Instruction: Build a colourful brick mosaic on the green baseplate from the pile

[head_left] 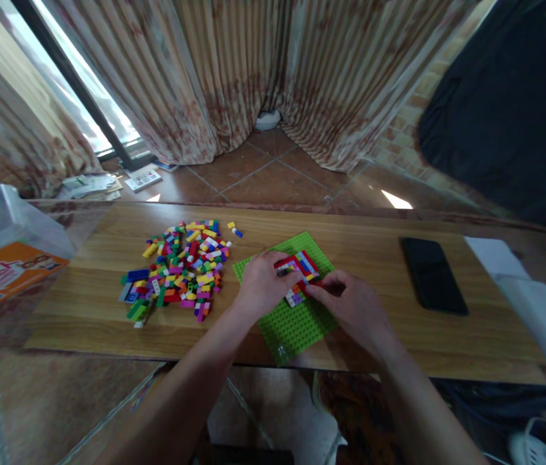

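Observation:
A green studded baseplate (297, 332) lies turned at an angle on the wooden table. On its middle stands a low build of toy bricks (306, 263) in red, white, blue, yellow and orange. My left hand (264, 283) is closed around the build's left side, thumb and fingers on the bricks. At the right, my right hand (353, 302) pinches the build's near right edge between thumb and fingers. Whether a loose brick is in either grip is hidden by the fingers. Some white and purple bricks (295, 297) show between the hands.
A pile of loose coloured bricks (186, 265) spreads left of the baseplate on the table (374, 252). A black phone (432, 274) lies at the right, near white papers (519, 284). A clear plastic tub (11, 219) with an orange label stands at the far left.

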Tool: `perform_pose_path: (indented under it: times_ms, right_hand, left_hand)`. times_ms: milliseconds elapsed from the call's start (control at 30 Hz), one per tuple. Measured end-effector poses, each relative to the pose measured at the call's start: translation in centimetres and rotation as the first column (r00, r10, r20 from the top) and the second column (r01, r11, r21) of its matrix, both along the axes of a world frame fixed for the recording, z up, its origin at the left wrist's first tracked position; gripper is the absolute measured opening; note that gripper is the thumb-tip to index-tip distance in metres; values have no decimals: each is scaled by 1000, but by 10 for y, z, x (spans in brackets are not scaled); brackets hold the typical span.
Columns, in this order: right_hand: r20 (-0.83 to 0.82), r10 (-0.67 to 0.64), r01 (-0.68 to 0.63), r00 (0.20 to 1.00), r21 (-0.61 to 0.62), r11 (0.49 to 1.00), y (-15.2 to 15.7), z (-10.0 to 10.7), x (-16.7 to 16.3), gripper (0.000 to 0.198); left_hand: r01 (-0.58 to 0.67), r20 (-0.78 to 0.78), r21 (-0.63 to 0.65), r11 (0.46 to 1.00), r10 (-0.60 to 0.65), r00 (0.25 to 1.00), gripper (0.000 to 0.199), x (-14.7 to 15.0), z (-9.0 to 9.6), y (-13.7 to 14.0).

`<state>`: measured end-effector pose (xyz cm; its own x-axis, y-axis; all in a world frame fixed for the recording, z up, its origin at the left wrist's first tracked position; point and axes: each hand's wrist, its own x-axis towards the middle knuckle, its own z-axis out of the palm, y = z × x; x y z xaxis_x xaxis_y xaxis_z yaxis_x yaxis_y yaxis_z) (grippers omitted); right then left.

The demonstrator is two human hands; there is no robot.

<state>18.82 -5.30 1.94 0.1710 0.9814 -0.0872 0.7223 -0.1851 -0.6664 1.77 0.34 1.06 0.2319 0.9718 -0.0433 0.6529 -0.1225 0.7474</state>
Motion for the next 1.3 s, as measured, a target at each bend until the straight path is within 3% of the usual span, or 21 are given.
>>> perform_pose_path:
  times_ms: [500,967,1300]
  right_hand:
    - [73,70,-73,995,45,996,1,-2,-2,27]
    - [-15,161,-161,987,-30,986,4,2,5,33]
    - [-32,110,-111,993,-52,992,5,4,0,23]
  left_hand:
    - [-37,20,-31,999,38,999,26,4,3,-1]
    - [-66,14,-22,998,66,998,26,5,1,-2]
    - [-73,-14,-46,996,72,997,27,6,4,-2]
